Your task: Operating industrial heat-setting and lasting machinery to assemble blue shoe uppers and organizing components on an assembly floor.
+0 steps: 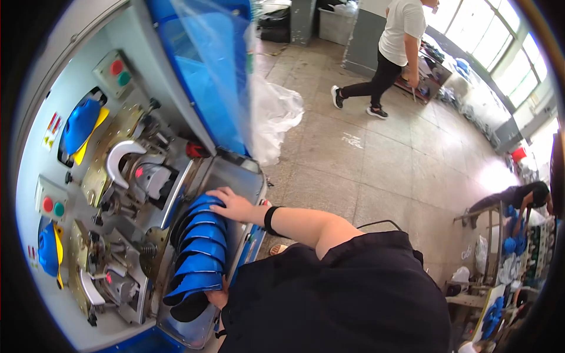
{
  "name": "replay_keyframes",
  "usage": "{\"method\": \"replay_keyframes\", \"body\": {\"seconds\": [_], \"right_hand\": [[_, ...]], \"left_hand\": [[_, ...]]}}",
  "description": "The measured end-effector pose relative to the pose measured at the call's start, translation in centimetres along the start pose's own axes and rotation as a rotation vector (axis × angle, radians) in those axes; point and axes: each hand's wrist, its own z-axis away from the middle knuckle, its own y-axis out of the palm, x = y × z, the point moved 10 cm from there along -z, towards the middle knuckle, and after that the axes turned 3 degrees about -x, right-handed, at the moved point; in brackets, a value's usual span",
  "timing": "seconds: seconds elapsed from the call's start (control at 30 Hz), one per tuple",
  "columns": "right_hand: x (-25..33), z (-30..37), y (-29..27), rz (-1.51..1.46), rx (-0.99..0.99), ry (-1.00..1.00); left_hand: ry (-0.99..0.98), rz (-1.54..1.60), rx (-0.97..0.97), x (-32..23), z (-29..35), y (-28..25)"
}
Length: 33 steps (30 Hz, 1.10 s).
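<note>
A row of blue cap brims [203, 241], nested one behind another with dark pieces between them, lies along the metal tray in front of the machine. At the row's far end, my right hand [232, 205] curls its fingers over the last brims; a black band circles that wrist. My left hand [218, 296] grips the near end of the row from the side, partly hidden behind the brims and my dark clothing. Beside the row, inside the machine, two metal forming stations [150, 176] show small red light spots, with no brim visible on them.
Red and green buttons [116, 72] sit on the machine's pale wall, near blue-and-yellow cap pictures [82, 129]. Clear plastic sheeting [273, 115] hangs beyond the tray. A person [400, 47] walks across the tiled floor; another [532, 197] bends at racks on the right.
</note>
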Motion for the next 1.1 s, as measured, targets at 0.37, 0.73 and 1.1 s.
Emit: {"method": "replay_keyframes", "body": {"seconds": [0.37, 0.73, 1.1], "right_hand": [[-1.1, 0.1, -4.2, 0.055, -0.042, 0.062], [-5.2, -1.5, -3.4, -0.156, -0.151, 0.104], [-6.7, -0.5, -3.8, -0.080, -0.189, -0.005]], "left_hand": [[-0.274, 0.409, 0.160, -0.1, -4.5, 1.4], [-0.701, 0.561, -0.059, 5.8, -4.1, -1.8], [-0.853, 0.552, -0.180, 5.0, -6.9, -0.2]]}}
